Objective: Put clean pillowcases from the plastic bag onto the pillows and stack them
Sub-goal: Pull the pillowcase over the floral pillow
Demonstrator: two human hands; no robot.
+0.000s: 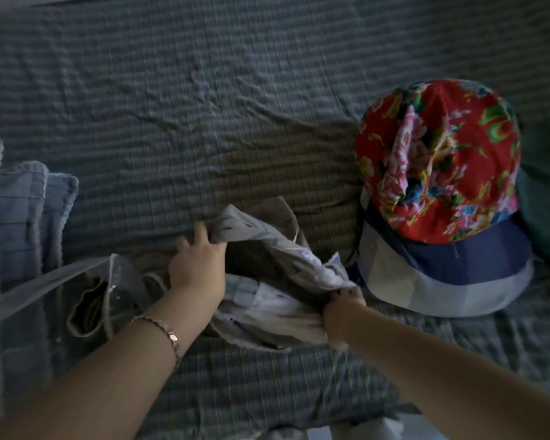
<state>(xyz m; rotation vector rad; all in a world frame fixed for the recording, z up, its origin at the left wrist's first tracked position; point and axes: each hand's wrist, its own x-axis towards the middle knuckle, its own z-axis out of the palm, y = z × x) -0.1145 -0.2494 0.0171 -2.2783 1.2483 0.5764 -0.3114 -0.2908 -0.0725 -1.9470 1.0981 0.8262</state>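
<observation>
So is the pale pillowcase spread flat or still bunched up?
Bunched. The pillowcase is crumpled on the bed, gripped by the left hand and right hand.

I can read no text, label, brand or number anywhere. The pale pillowcase point(267, 281), just beside the red floral pillow point(438, 160), carries faint blue printed marks, too blurred for me to tell as letters. A short dotted mark on the navy band under that pillow is likewise unreadable
</observation>
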